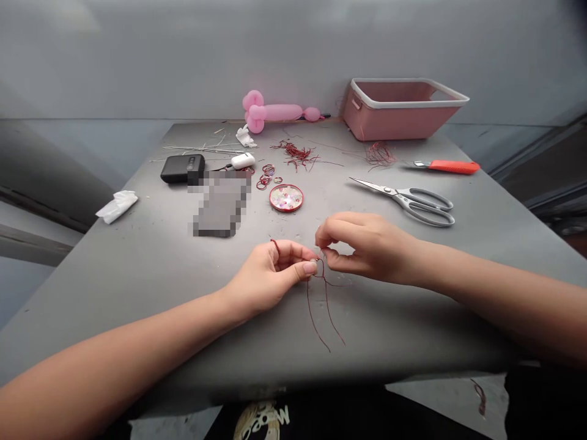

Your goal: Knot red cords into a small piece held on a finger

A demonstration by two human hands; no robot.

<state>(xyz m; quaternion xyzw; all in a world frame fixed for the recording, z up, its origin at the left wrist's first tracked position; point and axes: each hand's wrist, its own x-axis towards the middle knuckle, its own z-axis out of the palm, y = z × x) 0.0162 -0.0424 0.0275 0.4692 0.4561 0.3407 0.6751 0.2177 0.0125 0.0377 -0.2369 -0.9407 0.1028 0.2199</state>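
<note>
My left hand [270, 275] and my right hand [362, 244] meet over the middle of the grey table [137, 263]. Both pinch a thin dark red wire [321, 305] between thumb and fingers. Two loose ends of the wire trail down toward the table's near edge. One short end curls up above my left fingers. A small round dish of beads [286, 197] lies just beyond my hands, with several small red wire rings [266, 176] behind it.
Scissors [413, 201] lie right of the dish, an orange-handled cutter [449, 165] beyond them. A pink basket [398, 107] stands at the back right, a pink balloon [275, 113] at the back. Red wire scraps [296, 153], a black box [182, 168], a blurred flat object [220, 205] and crumpled tissue [117, 206] lie left.
</note>
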